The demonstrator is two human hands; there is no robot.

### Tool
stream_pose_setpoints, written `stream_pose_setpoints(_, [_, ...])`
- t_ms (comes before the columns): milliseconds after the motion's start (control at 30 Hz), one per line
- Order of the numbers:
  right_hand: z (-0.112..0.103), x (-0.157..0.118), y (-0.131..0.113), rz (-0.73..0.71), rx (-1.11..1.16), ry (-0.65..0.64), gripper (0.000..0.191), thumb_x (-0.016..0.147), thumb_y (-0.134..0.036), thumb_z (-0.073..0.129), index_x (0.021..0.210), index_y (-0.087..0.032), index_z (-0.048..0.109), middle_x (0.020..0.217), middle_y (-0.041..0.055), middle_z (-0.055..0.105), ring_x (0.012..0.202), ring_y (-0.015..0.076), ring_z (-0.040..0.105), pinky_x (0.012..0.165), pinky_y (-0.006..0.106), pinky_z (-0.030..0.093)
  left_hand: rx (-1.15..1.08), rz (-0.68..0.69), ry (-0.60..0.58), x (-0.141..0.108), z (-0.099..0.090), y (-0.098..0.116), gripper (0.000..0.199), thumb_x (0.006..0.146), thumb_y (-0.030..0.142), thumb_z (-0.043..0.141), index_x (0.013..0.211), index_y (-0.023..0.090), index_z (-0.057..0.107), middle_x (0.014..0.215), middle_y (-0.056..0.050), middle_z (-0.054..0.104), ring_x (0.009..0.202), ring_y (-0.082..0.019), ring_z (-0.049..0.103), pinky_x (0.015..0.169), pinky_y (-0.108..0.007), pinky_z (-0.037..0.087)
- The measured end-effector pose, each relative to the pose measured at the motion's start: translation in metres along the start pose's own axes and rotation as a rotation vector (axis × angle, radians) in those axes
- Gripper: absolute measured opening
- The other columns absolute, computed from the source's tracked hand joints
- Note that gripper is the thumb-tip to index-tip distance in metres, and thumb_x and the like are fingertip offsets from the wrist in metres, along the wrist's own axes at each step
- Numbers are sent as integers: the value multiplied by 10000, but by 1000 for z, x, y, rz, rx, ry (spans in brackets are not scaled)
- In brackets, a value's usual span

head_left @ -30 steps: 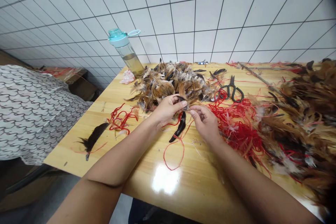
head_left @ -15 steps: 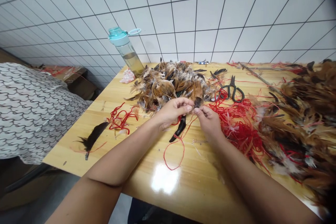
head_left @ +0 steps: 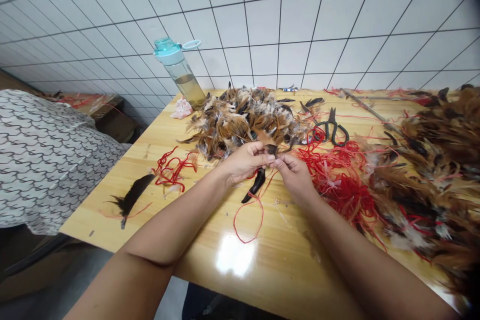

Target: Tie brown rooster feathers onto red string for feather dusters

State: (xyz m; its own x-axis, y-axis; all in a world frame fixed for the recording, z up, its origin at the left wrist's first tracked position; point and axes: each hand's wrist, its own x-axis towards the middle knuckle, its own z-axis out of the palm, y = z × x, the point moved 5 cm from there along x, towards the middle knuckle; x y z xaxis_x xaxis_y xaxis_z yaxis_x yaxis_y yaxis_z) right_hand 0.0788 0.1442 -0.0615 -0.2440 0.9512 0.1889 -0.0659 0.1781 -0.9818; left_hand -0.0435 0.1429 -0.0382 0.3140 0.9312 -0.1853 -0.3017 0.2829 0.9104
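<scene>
Between my two hands is a small brown and dark feather bunch [head_left: 270, 149], its base pinched in the fingertips. My left hand [head_left: 249, 160] is closed on it from the left, thumb pressed to the fingers. From the right, my right hand [head_left: 294, 172] pinches at the same spot, fingers curled, nearly touching the left. A black feather [head_left: 255, 186] points down below the left hand; whether it is held or lies on the table I cannot tell. Red string [head_left: 248, 241] runs from beneath the hands and loops on the wood.
Behind the hands lies a feather pile [head_left: 236, 120], with a water bottle [head_left: 185, 77] at its left. Black-handled scissors [head_left: 332, 130], tangled red string [head_left: 345, 185] and more feathers [head_left: 438, 160] are at right. A black feather [head_left: 133, 197] lies left, near patterned cloth [head_left: 52, 160].
My right hand has shifted slightly left, closer to the left hand. The feather bunch has moved left and tilted, so more of its brown part shows.
</scene>
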Motion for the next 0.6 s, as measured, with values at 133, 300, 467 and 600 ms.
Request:
stream_pose_setpoints(133, [1, -1, -2, 1, 6, -19, 275, 815, -457, 615, 693, -211, 633, 731, 24, 683, 730, 174, 617, 750, 327, 486, -29, 23, 16, 2, 1, -1, 385, 546, 283, 889, 767, 105, 629, 654, 7, 620, 587, -70, 558, 593, -208, 397])
stream_pose_setpoints(300, [1, -1, -1, 30, -19, -48, 275, 798, -481, 640, 745, -211, 642, 712, 11, 643, 718, 164, 589, 722, 311, 481, -50, 38, 90, 2, -4, -1, 386, 538, 283, 892, 729, 110, 605, 632, 26, 584, 586, -65, 546, 605, -204, 403])
stream_pose_setpoints(467, [2, 1, 1, 41, 9, -76, 315, 766, -529, 660, 780, -215, 666, 725, 11, 647, 711, 167, 576, 679, 301, 476, -22, 14, 129, 2, -7, -1, 417, 489, 286, 906, 692, 114, 584, 631, 37, 557, 621, -73, 546, 615, -204, 388])
stream_pose_setpoints(600, [3, 3, 1, 20, 18, -122, 318, 768, -533, 653, 776, -216, 679, 753, 19, 666, 750, 181, 600, 723, 319, 484, 2, 18, 129, 2, -7, -1, 441, 457, 303, 914, 674, 116, 579, 637, 41, 564, 628, -70, 543, 644, -209, 399])
